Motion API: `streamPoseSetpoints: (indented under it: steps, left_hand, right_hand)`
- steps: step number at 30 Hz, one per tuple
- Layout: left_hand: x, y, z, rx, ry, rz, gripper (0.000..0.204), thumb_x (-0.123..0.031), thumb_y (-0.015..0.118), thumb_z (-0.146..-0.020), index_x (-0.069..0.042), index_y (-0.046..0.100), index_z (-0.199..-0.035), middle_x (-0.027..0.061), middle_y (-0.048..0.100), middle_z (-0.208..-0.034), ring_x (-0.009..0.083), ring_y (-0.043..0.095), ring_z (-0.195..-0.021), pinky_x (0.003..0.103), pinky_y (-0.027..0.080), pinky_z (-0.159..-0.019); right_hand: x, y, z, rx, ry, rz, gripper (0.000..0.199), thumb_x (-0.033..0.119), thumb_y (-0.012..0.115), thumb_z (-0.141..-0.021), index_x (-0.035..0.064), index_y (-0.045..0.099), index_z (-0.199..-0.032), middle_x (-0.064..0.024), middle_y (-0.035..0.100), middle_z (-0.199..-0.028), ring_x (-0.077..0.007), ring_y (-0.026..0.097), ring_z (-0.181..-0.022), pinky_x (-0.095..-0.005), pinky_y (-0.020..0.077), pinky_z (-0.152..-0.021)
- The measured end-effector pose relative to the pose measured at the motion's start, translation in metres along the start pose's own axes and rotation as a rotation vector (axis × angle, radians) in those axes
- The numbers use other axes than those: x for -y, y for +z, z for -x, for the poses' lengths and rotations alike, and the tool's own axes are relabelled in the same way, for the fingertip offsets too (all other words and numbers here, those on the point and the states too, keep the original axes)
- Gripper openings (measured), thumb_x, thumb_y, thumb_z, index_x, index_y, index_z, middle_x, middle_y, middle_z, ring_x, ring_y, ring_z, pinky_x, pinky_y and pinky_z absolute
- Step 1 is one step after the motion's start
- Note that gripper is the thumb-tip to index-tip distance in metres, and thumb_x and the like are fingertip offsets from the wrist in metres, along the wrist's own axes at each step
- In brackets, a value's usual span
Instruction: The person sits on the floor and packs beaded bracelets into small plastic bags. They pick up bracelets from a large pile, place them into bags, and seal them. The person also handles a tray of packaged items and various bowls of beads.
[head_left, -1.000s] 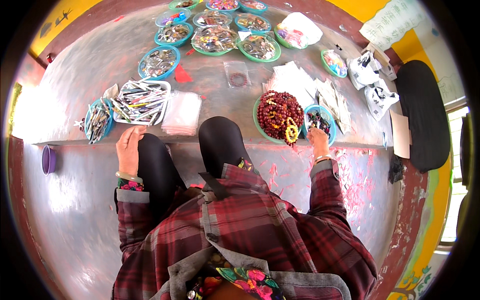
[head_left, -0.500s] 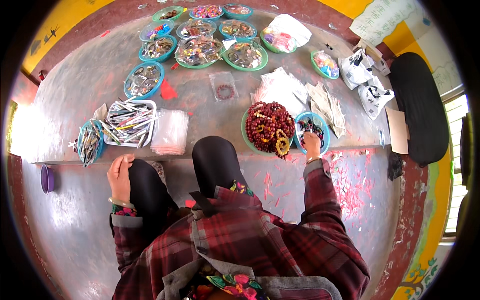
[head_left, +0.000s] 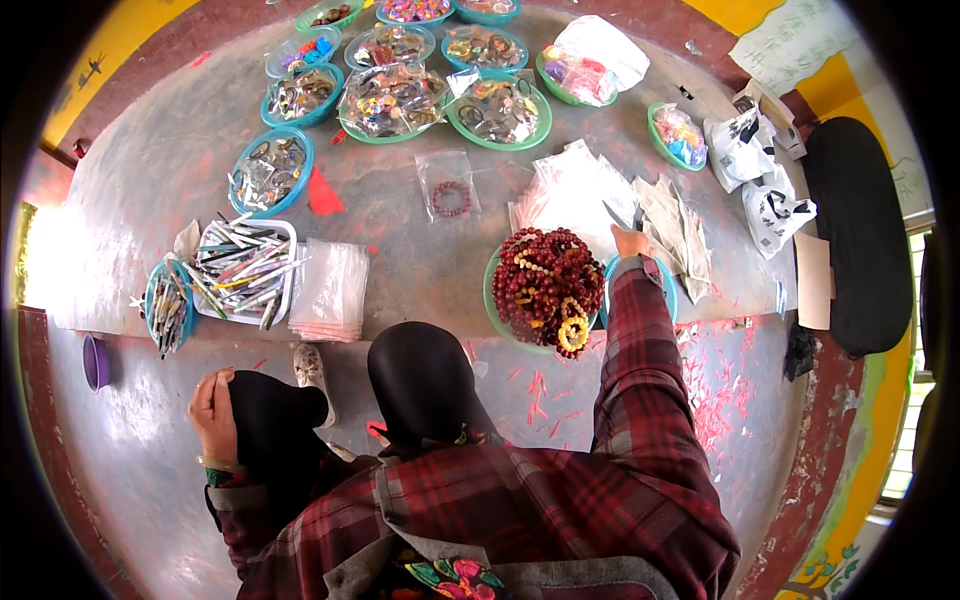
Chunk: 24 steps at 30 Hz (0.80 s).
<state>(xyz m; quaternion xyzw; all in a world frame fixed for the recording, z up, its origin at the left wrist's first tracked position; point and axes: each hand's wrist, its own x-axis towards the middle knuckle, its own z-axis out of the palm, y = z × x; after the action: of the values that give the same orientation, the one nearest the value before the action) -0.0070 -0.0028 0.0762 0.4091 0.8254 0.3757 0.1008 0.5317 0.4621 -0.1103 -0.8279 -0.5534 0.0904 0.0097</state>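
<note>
Bead pile: glossy dark-red beads, look like wood or plastic. Bowls: smooth plastic, teal/green. Bags: clear glossy plastic film. Floor: rough matt concrete, red paint flecks. Sleeve: soft plaid cloth.

Lighting: bright daylight, even over most of the frame. Glare: a blown-out white patch on the grey floor at the left edge; detail lost there. Shadows: soft and short, under the bowls and beside the knees. Focus: sharp at centre, beads and plastic bags crisp; slight softening toward the rim. Distortion: strong fisheye, straight edges bowed, black circular vignette filling all four corners. Colour: saturated, reds and yellows strong.
</note>
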Motion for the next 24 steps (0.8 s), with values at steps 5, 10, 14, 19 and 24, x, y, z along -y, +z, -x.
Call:
streamPoseSetpoints:
  steps: [5, 10, 14, 19, 24]
  left_hand:
    - [0.0, 0.009, -0.013, 0.005, 0.039, -0.03, 0.016, -0.008, 0.052, -0.089, 0.003, 0.064, -0.09, 0.0118, 0.066, -0.085, 0.0189, 0.063, -0.08, 0.028, 0.047, -0.073]
    - [-0.003, 0.019, -0.017, 0.032, 0.037, 0.053, 0.016, -0.009, 0.055, -0.088, 0.003, 0.064, -0.089, 0.0116, 0.066, -0.082, 0.0178, 0.063, -0.077, 0.028, 0.047, -0.071]
    - [-0.012, 0.03, -0.02, 0.084, 0.073, 0.079, 0.015, -0.009, 0.056, -0.087, 0.003, 0.064, -0.088, 0.0117, 0.066, -0.08, 0.017, 0.063, -0.074, 0.028, 0.047, -0.068]
    - [-0.014, 0.048, -0.02, 0.104, 0.17, 0.146, 0.015, -0.011, 0.057, -0.086, 0.002, 0.064, -0.087, 0.0123, 0.065, -0.076, 0.0187, 0.062, -0.068, 0.028, 0.045, -0.063]
    - [-0.026, 0.054, -0.017, 0.166, 0.24, 0.056, 0.014, -0.011, 0.059, -0.084, 0.002, 0.063, -0.084, 0.0159, 0.06, -0.07, 0.0239, 0.058, -0.06, 0.031, 0.044, -0.057]
  right_hand:
    - [-0.011, 0.015, -0.032, -0.04, -0.317, 0.161, 0.039, 0.033, 0.058, -0.072, 0.0043, 0.067, -0.097, -0.0187, 0.064, -0.101, -0.0327, 0.06, -0.095, -0.0376, 0.0459, -0.081]
    - [0.004, -0.009, -0.018, -0.272, -0.172, -0.701, 0.026, 0.023, 0.059, -0.075, 0.0018, 0.068, -0.088, -0.0179, 0.065, -0.086, -0.0302, 0.061, -0.082, -0.037, 0.0456, -0.074]
    - [0.009, -0.062, 0.011, -0.197, -0.209, -0.982, 0.026, 0.022, 0.059, -0.077, 0.003, 0.066, -0.093, -0.013, 0.064, -0.09, -0.0225, 0.058, -0.085, -0.0346, 0.0458, -0.073]
    - [0.023, -0.121, 0.071, 0.01, -0.359, -1.377, 0.026, 0.018, 0.057, -0.08, 0.0015, 0.06, -0.1, -0.0056, 0.057, -0.096, -0.0151, 0.054, -0.089, -0.032, 0.046, -0.075]
    - [0.041, -0.148, 0.152, 0.524, -0.407, -1.946, 0.014, 0.015, 0.05, -0.086, 0.0041, 0.056, -0.092, -0.0109, 0.057, -0.111, -0.0232, 0.054, -0.102, -0.0353, 0.0463, -0.082]
